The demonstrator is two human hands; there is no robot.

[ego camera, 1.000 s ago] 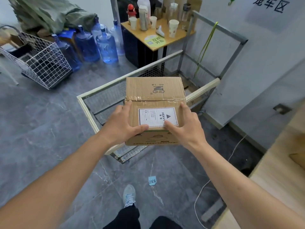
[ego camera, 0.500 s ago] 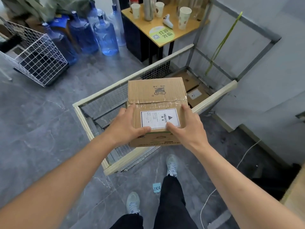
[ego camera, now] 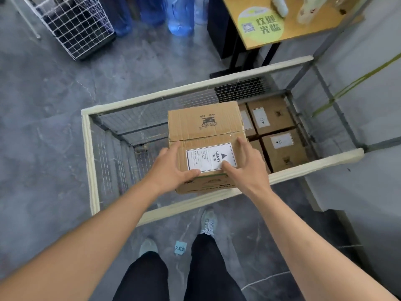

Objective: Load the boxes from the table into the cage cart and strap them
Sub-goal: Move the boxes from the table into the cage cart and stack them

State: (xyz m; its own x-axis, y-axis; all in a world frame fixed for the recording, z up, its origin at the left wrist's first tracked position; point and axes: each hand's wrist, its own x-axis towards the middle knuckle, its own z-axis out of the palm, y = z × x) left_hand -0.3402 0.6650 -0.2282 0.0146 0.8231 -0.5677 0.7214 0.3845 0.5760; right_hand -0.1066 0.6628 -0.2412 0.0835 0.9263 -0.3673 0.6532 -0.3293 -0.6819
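Since a second ago the view has tipped downward and the person has stepped up to the cage cart [ego camera: 91,161], so the cardboard box [ego camera: 206,124] now hangs over the cart's open top instead of short of its near rail. Both hands are clamped on this box from opposite sides: the left hand [ego camera: 173,168] grips the left near edge, its thumb lying across the lower corner of the white HEAVY label [ego camera: 211,157], and the right hand [ego camera: 245,164] grips the right near edge, thumb on the label's lower right part and fingers reaching up the side. The box sits between the two hands, just beyond the palms, its near bottom edge above the padded cream rail closest to the person.

Down inside the cart, to the right of the held box, stacked boxes [ego camera: 280,146] with similar white labels lie side by side against the far right corner. A yellow-green strap [ego camera: 351,83] hangs along the grey wall beside the cart frame. Beyond the cart stands a wooden desk [ego camera: 308,29] with a round green sticker, and blue water bottles [ego camera: 180,16] and a white wire basket [ego camera: 76,27] stand on the grey floor. A blue note [ego camera: 180,248] lies between the person's shoes.
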